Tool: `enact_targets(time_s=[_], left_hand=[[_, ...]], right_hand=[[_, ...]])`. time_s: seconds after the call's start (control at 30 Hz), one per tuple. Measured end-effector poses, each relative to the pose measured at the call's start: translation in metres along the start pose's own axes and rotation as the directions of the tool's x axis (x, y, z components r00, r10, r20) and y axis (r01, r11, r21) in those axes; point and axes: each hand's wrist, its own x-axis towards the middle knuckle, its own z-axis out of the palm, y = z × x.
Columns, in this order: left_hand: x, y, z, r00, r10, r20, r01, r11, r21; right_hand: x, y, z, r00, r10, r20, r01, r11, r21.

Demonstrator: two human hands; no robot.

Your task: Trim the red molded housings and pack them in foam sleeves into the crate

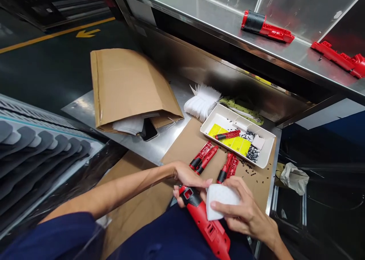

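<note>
L hand (189, 178) grips red tool (209, 227); R hand (245, 214) pinches white pad (219, 205).
Both hands are low in the middle, over the lap. L hand is closed round the tool's black top end. The tool tilts, long end down to the right. R hand's fingers & thumb hold the pad right beside the tool, touching it. Just past the hands, 4 red parts (203, 157) lie in pairs on brown card (185, 146). A white tray (269, 150) sits past them w/ a yellow sheet (239, 145), 1 more red bit & black bits. A pile of pads (201, 102) is left of the tray. A big brown box (128, 85) lies flat, far left. 2 more red things (266, 26) lie on the top shelf (216, 20).
</note>
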Motion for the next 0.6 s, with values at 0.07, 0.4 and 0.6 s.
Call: enact_targets(time_s=[0.07,0.4,0.6], left_hand=[[0.001,0.001,0.000,0.994,-0.043,0.104,0.038,0.998,0.056],[0.001,0.004,0.001,0.973,0.007,-0.230,-0.057,0.976,-0.209],[0.004,0.003,-0.003,0.997,-0.004,-0.080,-0.008,0.989,-0.145]], right_hand=[[-0.008,0.002,0.000,0.999,0.027,0.045,-0.028,0.999,0.022],[-0.019,0.001,-0.003,0.997,0.033,0.069,-0.038,0.996,0.078],[-0.028,-0.001,-0.008,0.994,0.079,0.071,-0.085,0.993,0.080]])
